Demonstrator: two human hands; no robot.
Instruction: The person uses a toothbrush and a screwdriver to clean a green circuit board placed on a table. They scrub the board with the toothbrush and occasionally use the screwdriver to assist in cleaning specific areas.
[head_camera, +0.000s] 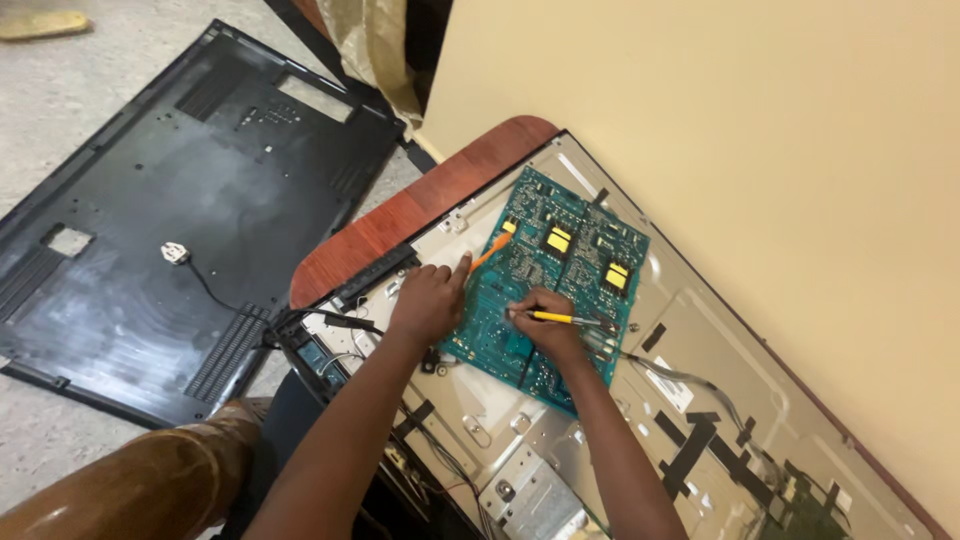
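Note:
A teal circuit board lies on the metal back of an opened flat screen on a reddish wooden table. My left hand rests at the board's left edge and holds an orange-handled tool that points up onto the board. My right hand sits on the board's lower middle, gripping a yellow-handled tool laid across it with its dark end toward the right.
A large black plastic back cover lies on the grey floor at the left, with a small white plug and cable on it. A cream wall runs along the table's far side. Black tape strips and cables cross the metal panel lower right.

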